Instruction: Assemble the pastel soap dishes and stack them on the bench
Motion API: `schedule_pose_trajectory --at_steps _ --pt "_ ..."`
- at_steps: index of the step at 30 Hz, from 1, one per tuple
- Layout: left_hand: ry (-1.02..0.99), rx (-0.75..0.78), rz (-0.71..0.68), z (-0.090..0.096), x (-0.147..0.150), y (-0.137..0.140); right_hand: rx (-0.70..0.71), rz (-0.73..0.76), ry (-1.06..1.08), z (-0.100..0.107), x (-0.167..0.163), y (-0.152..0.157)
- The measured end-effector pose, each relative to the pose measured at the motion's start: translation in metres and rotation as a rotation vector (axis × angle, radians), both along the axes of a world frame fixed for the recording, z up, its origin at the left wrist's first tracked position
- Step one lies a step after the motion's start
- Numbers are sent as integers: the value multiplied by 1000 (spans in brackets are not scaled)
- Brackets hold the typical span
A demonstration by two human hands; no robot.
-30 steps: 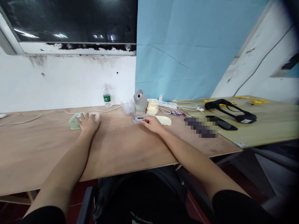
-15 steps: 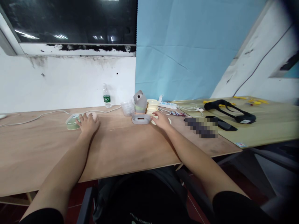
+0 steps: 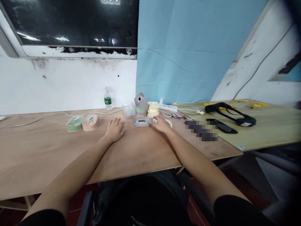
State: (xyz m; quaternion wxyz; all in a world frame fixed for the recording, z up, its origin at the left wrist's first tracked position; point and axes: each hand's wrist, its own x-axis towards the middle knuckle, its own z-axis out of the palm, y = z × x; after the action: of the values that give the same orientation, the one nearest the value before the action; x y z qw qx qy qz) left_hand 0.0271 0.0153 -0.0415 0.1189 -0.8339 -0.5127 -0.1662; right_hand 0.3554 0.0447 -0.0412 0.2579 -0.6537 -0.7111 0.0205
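My left hand [image 3: 115,130] lies on the wooden table with its fingers spread, holding nothing. To its left sit a green oval box with a clear lid [image 3: 74,124] and a matching pink one [image 3: 90,123]. My right hand [image 3: 161,124] has its thumb and fingers at the right end of a flat grey oval lid [image 3: 141,121], seemingly pinching its rim. Partly behind that hand lies a cream ring-shaped piece [image 3: 169,123]. A stack of grey cups [image 3: 141,105], a stack of cream ones [image 3: 153,108] and nested clear containers [image 3: 128,110] stand behind the lid.
A water bottle [image 3: 107,99] stands by the wall. White cables and a power strip [image 3: 168,107] run along the back. A black headset-like frame [image 3: 235,116] and a flat black object [image 3: 223,126] lie at right, beside a blurred-out patch. Yellow pieces [image 3: 256,104] lie farther back.
My left hand has left the green and pink boxes and moved right to the bare tabletop. My right hand has shifted slightly left, from the cream piece to the grey lid's edge.
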Motion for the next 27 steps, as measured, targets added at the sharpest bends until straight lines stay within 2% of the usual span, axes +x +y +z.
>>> schedule_pose_trajectory --at_steps 6,15,19,23,27 --pt "-26 -35 -29 1 0 1 10 45 74 4 -5 -4" --pt "-56 -91 -145 3 -3 0 -44 485 205 2 -34 -18" --pt "-32 -149 -246 1 5 2 -44 594 200 5 -48 -28" --pt "-2 -157 -309 -3 17 6 21 549 251 7 -50 -28" --pt "-2 -133 -323 -4 21 6 200 302 296 9 -30 -14"
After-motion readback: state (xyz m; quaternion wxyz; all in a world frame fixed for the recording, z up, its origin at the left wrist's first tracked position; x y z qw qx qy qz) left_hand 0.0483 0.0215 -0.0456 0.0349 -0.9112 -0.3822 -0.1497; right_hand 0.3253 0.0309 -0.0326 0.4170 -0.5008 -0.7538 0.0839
